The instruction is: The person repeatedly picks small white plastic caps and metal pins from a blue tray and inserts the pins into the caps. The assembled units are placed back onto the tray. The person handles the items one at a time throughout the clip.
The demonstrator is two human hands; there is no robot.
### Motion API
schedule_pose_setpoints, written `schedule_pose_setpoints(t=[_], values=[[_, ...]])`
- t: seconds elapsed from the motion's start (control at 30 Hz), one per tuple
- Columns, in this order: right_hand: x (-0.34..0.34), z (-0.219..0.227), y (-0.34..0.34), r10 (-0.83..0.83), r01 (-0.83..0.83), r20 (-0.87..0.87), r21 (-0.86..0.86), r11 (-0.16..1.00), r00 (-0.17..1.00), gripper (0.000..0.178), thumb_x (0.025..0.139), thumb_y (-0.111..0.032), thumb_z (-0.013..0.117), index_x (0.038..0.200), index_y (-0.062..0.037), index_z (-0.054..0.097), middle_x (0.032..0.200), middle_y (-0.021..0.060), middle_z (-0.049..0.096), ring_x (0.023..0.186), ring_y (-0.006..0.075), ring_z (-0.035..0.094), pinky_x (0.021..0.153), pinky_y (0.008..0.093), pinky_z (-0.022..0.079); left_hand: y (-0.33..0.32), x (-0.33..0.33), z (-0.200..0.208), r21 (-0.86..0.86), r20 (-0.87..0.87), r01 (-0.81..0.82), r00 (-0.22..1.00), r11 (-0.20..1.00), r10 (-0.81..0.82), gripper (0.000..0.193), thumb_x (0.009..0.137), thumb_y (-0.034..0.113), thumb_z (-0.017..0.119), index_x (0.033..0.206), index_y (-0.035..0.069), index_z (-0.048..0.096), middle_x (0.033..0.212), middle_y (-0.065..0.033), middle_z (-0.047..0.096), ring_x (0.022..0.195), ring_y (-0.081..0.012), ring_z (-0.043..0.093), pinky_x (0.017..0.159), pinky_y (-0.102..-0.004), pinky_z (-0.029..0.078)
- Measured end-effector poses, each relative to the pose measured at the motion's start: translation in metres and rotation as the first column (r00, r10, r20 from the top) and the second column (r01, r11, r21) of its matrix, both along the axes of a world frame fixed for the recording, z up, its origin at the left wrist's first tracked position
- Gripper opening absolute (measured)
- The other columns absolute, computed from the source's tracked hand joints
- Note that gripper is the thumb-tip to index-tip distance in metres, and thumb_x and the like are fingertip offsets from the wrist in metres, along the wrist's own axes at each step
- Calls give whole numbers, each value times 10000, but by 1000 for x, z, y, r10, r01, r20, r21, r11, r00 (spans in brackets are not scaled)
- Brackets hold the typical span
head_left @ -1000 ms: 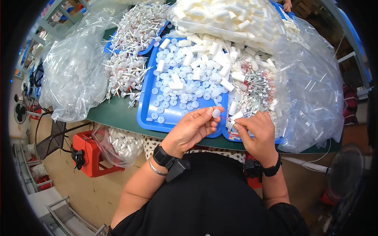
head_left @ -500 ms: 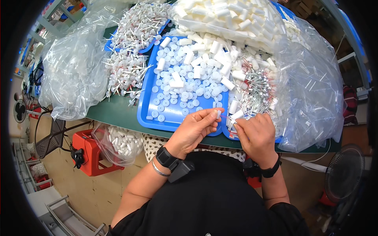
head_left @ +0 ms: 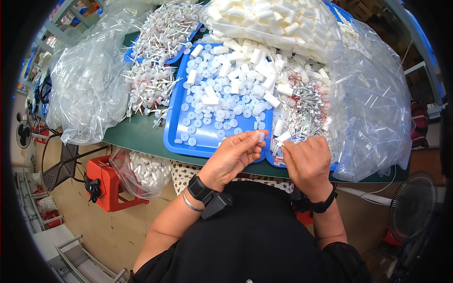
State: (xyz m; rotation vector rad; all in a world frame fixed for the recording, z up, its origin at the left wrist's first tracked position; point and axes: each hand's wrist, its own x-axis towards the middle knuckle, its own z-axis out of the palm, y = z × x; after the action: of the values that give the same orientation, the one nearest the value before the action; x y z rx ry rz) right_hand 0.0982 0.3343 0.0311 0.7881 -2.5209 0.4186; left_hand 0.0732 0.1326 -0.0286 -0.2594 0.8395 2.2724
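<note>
My left hand [head_left: 239,153] pinches a small translucent white plastic disc [head_left: 261,137] between thumb and fingertips, over the front edge of the blue tray [head_left: 198,150]. Many similar discs [head_left: 226,113] lie loose in that tray, with white cylinders [head_left: 210,100] scattered among them. A short gap to the right, my right hand [head_left: 309,158] is closed in a pinch above the neighbouring tray's front. What its fingertips hold is mostly hidden; a small pale piece shows near them. Beyond that hand lies a heap of thin metal-and-white pins with red wires [head_left: 311,101].
A clear bag of white cylinders [head_left: 283,21] rests at the back. Assembled disc-and-stem pieces [head_left: 153,87] are heaped at left. Crumpled clear plastic bags [head_left: 87,89] flank the green table [head_left: 137,134]. A red stool [head_left: 106,181] and a black fan [head_left: 413,205] stand below.
My right hand stays close to my left, its fingertips barely shifted. A reddish strand seen between the hands before no longer shows clearly. The disc remains in my left fingers.
</note>
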Motion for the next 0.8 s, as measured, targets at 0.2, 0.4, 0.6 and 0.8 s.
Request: schedule_pose_setpoints(t=[0.2,0.4,0.6,0.8], values=[[3,1,-5,19,-18,35,-9,1000,999,154,752,-54,733,881,-29,652,645,32,523,597,214,484,608,354,366,3,1,1,19,31,2,1000,1000,-3,368,969,217,607,1223,-47,575,929,-20,623,794,-76,567,733,-227,488],[5,-9,-8,5,78,308,-257,963,951,81,843,-75,684,882,-18,643,665,65,580,584,212,518,593,349,379,8,7,0,21,23,51,998,998,-52,340,980,208,587,1220,-32,582,924,-18,625,801,-84,569,745,-229,496],[9,-25,-20,418,637,730,-680,364,541,47,890,-69,643,867,-29,634,653,50,624,542,214,535,593,330,406,11,13,-7,94,-11,79,997,992,-78,319,993,209,562,1224,-10,587,903,-10,620,787,-89,573,750,-231,504],[11,-33,-19,-31,240,427,-446,862,904,52,898,-82,639,866,-41,637,673,43,652,561,213,557,594,327,417,15,12,-8,67,19,79,997,995,-80,320,994,200,560,1233,-12,583,878,-6,611,780,-80,570,731,-213,503]])
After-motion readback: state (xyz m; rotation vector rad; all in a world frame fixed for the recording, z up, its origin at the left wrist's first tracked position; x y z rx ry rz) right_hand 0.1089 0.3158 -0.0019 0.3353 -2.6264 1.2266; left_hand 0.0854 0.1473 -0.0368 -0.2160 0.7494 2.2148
